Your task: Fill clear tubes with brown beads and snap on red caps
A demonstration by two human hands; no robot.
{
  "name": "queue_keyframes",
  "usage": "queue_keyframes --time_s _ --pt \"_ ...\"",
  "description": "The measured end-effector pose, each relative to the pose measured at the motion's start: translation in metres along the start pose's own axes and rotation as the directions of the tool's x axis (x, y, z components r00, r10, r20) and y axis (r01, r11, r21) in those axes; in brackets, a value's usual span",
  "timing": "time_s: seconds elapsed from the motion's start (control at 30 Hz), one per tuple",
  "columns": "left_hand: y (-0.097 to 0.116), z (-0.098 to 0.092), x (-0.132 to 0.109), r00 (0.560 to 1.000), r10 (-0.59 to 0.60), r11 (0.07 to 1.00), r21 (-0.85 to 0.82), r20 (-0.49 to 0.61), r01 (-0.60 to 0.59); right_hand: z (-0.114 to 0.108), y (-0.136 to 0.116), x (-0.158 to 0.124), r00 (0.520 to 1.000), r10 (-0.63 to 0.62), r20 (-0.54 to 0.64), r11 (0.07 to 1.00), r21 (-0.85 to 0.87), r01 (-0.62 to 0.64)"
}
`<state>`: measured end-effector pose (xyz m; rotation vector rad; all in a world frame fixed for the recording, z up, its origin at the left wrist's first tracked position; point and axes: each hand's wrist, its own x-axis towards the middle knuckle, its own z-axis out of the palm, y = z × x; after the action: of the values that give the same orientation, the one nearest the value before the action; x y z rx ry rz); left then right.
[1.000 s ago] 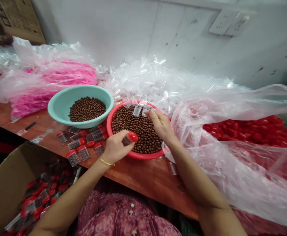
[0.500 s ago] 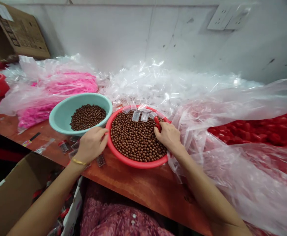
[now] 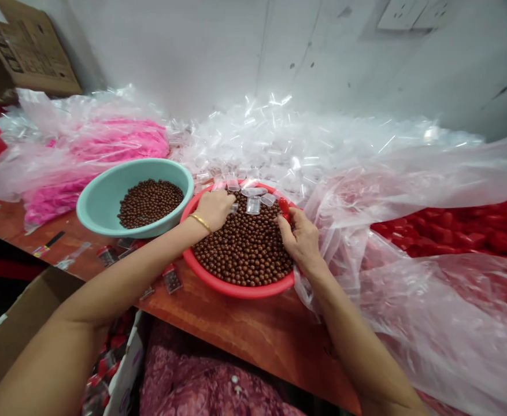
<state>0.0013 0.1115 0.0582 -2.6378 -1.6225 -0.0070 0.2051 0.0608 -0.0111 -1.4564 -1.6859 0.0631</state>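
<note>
A red basin full of round brown balls stands before me. Several small clear plastic containers lie on the balls and over its far rim. My left hand, with a gold bangle at the wrist, reaches over the basin's left side, its fingers closed on a clear plastic container that shows only in part. At the right side of the basin my right hand has thumb and fingers closed round red plastic caps; how many is hidden.
Left of the basin stands a turquoise bowl with more balls. Filled containers lie before it. Behind are a heap of clear containers and bagged pink pieces. Bagged red caps lie right; an open carton stands below the table edge.
My left hand has moved from the basin's left rim over the balls to a clear container. My right hand stays at the right side with the red caps. The view has shifted slightly.
</note>
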Motion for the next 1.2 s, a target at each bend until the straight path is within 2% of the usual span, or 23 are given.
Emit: queue_keyframes --time_s 0.07,0.1,0.2,0.3,0.37,0.4,0.43,0.5,0.57,0.6,0.67,0.77,0.87,0.97,1.1,1.2 --pt "0.000 -0.004 -0.015 0.986 0.130 0.978 0.151 0.101 -0.145 0.000 -0.001 0.000 1.000 0.014 0.000 0.999 0.039 -0.014" --pt "0.001 -0.002 -0.020 0.970 0.181 0.963 0.173 0.160 -0.208 0.000 -0.002 0.000 1.000 0.016 0.000 0.999 0.048 -0.016" --pt "0.006 0.014 -0.021 0.928 0.295 0.941 0.097 0.229 -0.324 0.000 -0.003 0.000 1.000 0.021 0.006 0.997 0.073 -0.022" --pt "0.009 0.035 -0.012 0.928 0.320 0.947 -0.074 0.189 -0.312 -0.001 -0.003 -0.001 0.999 0.031 0.013 0.991 0.130 -0.032" --pt "0.007 0.046 -0.006 0.947 0.280 0.931 -0.283 0.157 -0.229 -0.002 -0.003 -0.001 0.999 0.032 0.004 0.989 0.141 -0.033" --pt "0.005 0.049 -0.004 0.956 0.256 0.889 -0.423 0.143 -0.175 -0.002 -0.003 -0.001 0.999 0.032 0.003 0.990 0.140 -0.032" --pt "0.003 0.052 -0.002 0.964 0.232 0.810 -0.575 0.128 -0.119 -0.001 -0.003 -0.001 1.000 0.031 0.004 0.990 0.139 -0.031" --pt "-0.001 0.053 -0.002 0.976 0.195 0.551 -0.834 0.095 -0.029 -0.001 -0.002 -0.001 1.000 0.029 0.008 0.990 0.139 -0.030" --pt "-0.003 0.051 -0.006 0.984 0.169 0.281 -0.960 0.064 0.014 -0.001 -0.002 -0.001 1.000 0.024 0.006 0.990 0.139 -0.025" --pt "-0.004 0.049 -0.009 0.987 0.151 0.183 -0.983 0.051 0.023 -0.001 -0.002 -0.001 1.000 0.022 0.006 0.990 0.142 -0.023" --pt "-0.004 0.045 -0.017 0.992 0.115 0.050 -0.998 0.044 0.038 -0.002 -0.004 0.000 1.000 0.023 0.008 0.987 0.156 -0.024" --pt "0.000 0.041 -0.032 0.997 0.059 -0.097 -0.994 0.045 0.050 -0.006 -0.010 0.001 0.999 0.034 -0.002 0.982 0.184 -0.033" --pt "0.005 0.040 -0.046 0.998 0.050 -0.214 -0.976 0.035 0.045 -0.011 -0.023 0.004 0.995 0.066 0.073 0.951 0.298 -0.085" --pt "0.010 0.040 -0.057 0.997 0.072 -0.268 -0.963 0.007 0.026 -0.015 -0.039 0.007 0.972 0.129 0.195 0.848 0.486 -0.210" --pt "0.010 0.038 -0.068 1.000 0.021 -0.197 -0.980 -0.013 -0.009 -0.015 -0.058 0.009 0.909 0.204 0.363 0.707 0.588 -0.393" --pt "0.009 0.040 -0.074 1.000 0.015 -0.155 -0.988 -0.001 0.002 -0.015 -0.067 0.008 0.857 0.216 0.468 0.646 0.590 -0.485"
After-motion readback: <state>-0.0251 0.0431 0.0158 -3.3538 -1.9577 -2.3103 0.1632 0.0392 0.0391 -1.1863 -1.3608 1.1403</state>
